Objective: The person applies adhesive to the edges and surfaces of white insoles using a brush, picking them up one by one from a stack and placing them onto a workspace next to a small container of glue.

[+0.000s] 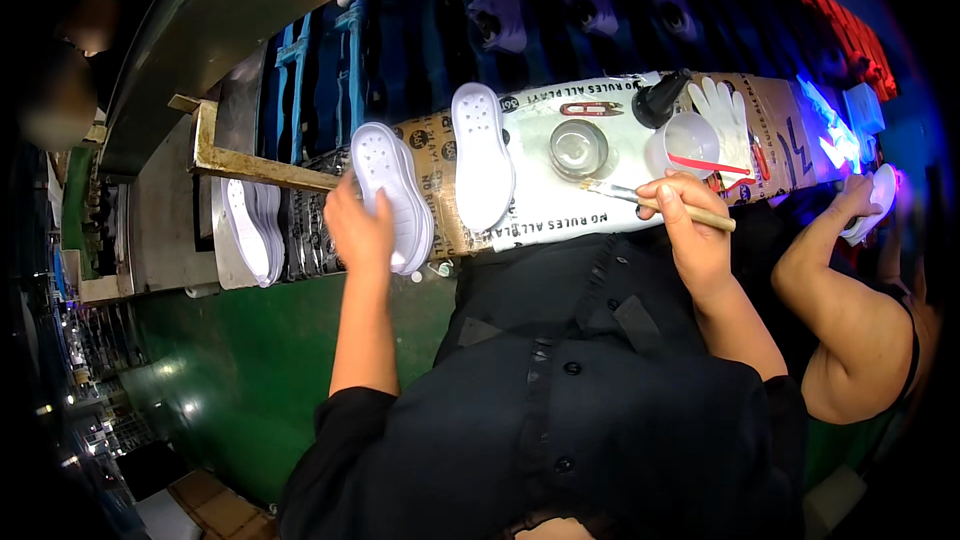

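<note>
The brush (672, 208) has a plain light wooden handle, a metal band and short pale bristles; it is held aslant over the white-covered part of the desk (540, 212), bristles pointing left and away, close by the near side of a clear round jar (579, 150), contact unclear. The stack of shoe soles (406, 205) is pale white with a lilac tint, several layers showing along its right edge. It lies lengthwise, far end leaning slightly left, small holes dotting the top sole's far end.
</note>
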Tool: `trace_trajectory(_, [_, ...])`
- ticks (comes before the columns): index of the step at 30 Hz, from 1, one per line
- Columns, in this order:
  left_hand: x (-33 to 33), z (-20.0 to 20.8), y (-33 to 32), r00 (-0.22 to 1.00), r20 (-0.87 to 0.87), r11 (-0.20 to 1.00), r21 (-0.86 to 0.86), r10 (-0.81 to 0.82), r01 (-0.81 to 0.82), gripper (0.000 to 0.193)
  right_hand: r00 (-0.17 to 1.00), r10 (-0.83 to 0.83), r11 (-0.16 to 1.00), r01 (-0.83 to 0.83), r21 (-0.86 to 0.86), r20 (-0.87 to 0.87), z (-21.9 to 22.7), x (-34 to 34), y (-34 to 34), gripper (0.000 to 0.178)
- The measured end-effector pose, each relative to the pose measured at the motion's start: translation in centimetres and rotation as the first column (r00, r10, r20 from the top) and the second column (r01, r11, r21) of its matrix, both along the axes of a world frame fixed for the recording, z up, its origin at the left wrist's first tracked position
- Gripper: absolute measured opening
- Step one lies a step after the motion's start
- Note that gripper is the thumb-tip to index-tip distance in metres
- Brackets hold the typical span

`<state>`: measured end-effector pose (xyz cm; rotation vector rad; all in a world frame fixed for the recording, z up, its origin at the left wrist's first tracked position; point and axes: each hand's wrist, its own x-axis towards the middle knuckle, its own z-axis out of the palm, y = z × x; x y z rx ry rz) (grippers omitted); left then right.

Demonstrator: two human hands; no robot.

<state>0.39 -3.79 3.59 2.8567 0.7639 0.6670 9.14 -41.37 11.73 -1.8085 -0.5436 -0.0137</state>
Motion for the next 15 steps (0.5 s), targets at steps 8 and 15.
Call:
trace_trajectory(8, [-4.5,-3.6,4.9,0.993,-0.097,0.531,-0.846,-0.071,-0.045,0.034,0.990,0.075,0.995,-0.066,0.077,-0.123,-0.1,0.2,0.7,0.021])
trace_trajectory(15, [-2.2,2.8,-4.0,0.928,0.362,0.090,-0.931,0.091,0.355,0.043,0.977,0.059,0.982,-0.020,0.188,-0.205,-0.1,-0.6,0.9,0.019])
